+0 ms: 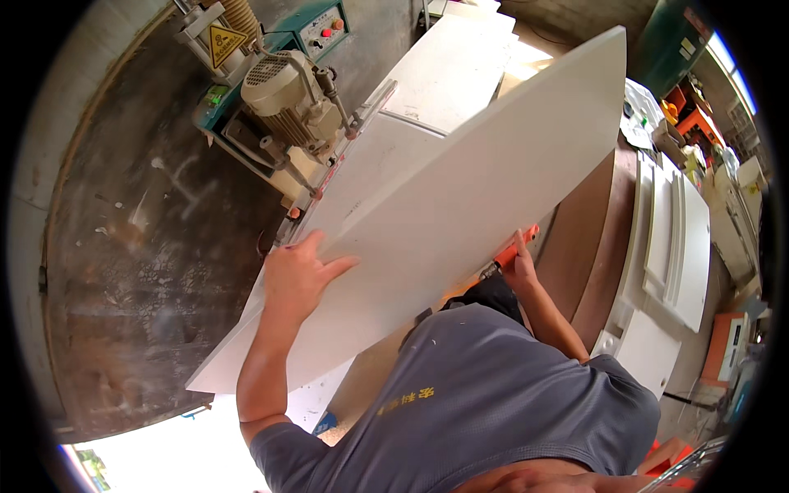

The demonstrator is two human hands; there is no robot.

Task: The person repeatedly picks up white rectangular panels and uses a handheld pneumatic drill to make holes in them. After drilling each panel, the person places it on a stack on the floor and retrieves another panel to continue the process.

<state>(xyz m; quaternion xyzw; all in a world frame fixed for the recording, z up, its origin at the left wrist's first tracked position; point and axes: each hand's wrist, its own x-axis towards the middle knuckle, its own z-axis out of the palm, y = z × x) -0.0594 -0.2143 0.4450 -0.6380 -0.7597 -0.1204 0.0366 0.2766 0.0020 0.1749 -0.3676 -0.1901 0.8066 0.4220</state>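
A long white panel (493, 177) slants across the front of me, tilted on its long edge. My left hand (297, 278) grips its upper long edge, thumb lying on the broad face and fingers over the edge. Beside the panel's lower edge, my right hand (518, 267) is closed on an orange-red tool (508, 256) with a dark metal end. The tool's exact kind is not clear, as the hand and panel cover part of it. Just past the panel stands a machine with a beige motor (283, 94) and metal clamp posts along a fence.
A white work surface (444, 62) extends behind the panel. Several white panels (678, 246) are stacked at the right, next to a brown surface (596, 238). A teal control box (316, 33) with red buttons sits at the back. A dark, stained wall (148, 246) stands left.
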